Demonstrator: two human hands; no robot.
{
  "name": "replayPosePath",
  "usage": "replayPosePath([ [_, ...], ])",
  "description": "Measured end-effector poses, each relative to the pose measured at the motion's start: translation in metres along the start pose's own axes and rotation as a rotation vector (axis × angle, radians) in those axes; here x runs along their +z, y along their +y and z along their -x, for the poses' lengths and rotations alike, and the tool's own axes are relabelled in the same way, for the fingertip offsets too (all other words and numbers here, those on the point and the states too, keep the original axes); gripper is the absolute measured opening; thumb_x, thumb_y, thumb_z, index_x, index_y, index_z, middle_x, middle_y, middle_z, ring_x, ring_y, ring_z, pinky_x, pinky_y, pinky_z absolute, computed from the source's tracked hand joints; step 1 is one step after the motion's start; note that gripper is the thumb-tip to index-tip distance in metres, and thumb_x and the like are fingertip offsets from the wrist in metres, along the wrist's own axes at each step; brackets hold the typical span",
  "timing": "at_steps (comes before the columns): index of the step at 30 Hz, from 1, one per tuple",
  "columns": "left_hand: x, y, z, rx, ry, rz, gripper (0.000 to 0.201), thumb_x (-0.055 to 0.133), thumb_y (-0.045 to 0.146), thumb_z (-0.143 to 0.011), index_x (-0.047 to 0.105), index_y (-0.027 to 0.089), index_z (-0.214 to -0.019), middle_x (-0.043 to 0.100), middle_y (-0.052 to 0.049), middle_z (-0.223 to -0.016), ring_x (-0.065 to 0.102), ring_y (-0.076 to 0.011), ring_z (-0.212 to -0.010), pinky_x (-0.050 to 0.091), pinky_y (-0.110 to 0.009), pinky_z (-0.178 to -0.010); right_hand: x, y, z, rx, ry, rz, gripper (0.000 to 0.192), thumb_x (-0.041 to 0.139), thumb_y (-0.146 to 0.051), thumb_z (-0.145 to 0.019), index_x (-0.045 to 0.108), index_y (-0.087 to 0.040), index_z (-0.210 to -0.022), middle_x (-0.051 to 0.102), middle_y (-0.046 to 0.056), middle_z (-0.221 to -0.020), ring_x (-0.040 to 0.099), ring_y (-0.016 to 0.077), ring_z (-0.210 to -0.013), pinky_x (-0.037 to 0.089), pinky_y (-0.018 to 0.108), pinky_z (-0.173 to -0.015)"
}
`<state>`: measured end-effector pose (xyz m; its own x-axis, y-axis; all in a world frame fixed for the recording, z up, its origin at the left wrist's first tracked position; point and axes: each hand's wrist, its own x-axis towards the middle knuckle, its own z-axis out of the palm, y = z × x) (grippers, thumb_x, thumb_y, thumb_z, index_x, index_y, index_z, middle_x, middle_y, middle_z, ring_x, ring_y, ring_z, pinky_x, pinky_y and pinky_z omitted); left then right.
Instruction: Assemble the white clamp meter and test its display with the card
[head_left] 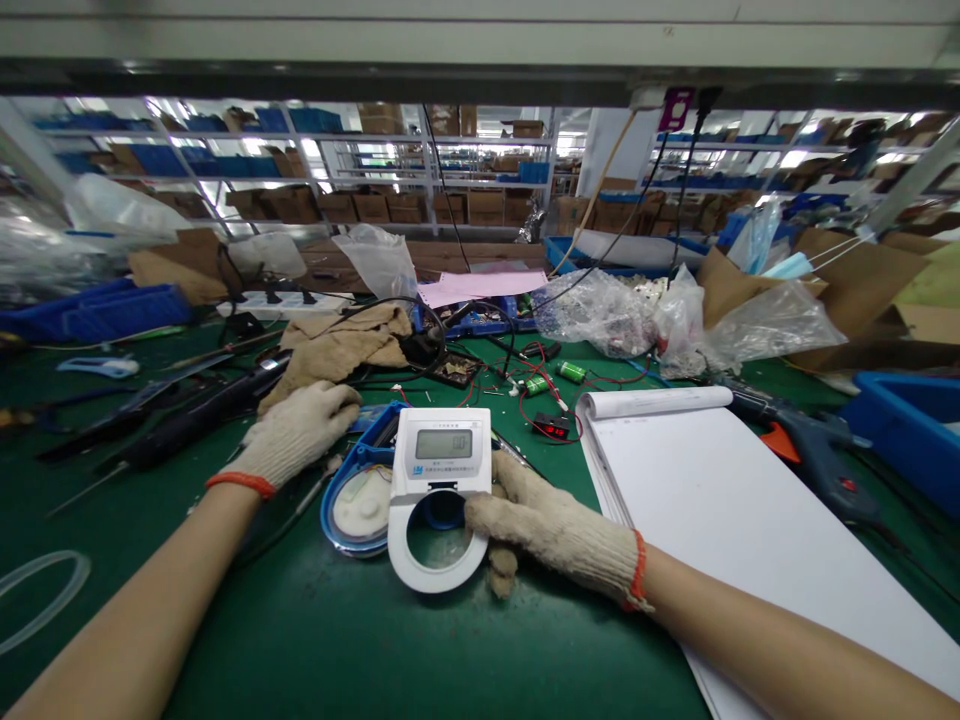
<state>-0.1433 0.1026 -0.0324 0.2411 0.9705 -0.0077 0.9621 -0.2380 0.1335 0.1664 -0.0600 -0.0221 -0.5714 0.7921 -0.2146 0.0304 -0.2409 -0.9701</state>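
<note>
The left hand (296,432), in a knit work glove with an orange cuff, lies palm down at ten o'clock from the white plastic meter housing with a grey display (439,490) — fingers together and curled, tips on a rumpled tan cloth (341,345). Bare green mat lies open at six o'clock. The housing rests centre-table on a blue-rimmed casing (352,490). The right hand (551,525) pinches its ring edge from three o'clock — an open white notepad (720,500) just beside it.

Left hand (296,432) gloved, fingers curled palm-down — right hand (551,525) gloved, fingers gripping
</note>
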Motion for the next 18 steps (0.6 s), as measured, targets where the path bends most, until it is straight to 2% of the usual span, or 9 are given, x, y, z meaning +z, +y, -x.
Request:
replayPosePath([
  [5,-0.0009,-0.0018,-0.0023,0.001,-0.046,-0.043,0.051,0.034,0.050,-0.102,0.065,0.019,-0.129,0.061,-0.015,-0.136,0.057,-0.0307,-0.124,0.042,-0.042,-0.106,-0.0004,0.0008,0.0007,-0.003,-0.016,-0.028,0.062,0.064,-0.049,-0.101,0.036,-0.025,-0.151,0.070,0.002,-0.092,0.064,0.0091,-0.055,0.052,0.017,-0.050],
  [11,0.0010,-0.0034,-0.0025,0.012,-0.044,-0.063,0.051,0.033,0.050,-0.102,0.066,0.020,-0.128,0.061,-0.014,-0.135,0.058,-0.0307,-0.122,0.042,-0.043,-0.106,-0.0017,0.0040,0.0009,0.001,-0.032,-0.030,0.059,0.065,-0.051,-0.099,0.041,-0.022,-0.144,0.068,0.000,-0.086,0.065,0.0104,-0.056,0.052,0.018,-0.052],
  [18,0.0018,-0.0057,-0.0038,0.023,-0.038,-0.069,0.049,0.035,0.049,-0.102,0.066,0.020,-0.127,0.063,-0.014,-0.134,0.059,-0.0291,-0.121,0.043,-0.040,-0.105,-0.0013,-0.0012,0.0009,-0.023,-0.050,-0.031,0.064,0.064,-0.046,-0.102,0.035,-0.025,-0.154,0.070,0.001,-0.092,0.065,0.0080,-0.054,0.053,0.016,-0.052],
])
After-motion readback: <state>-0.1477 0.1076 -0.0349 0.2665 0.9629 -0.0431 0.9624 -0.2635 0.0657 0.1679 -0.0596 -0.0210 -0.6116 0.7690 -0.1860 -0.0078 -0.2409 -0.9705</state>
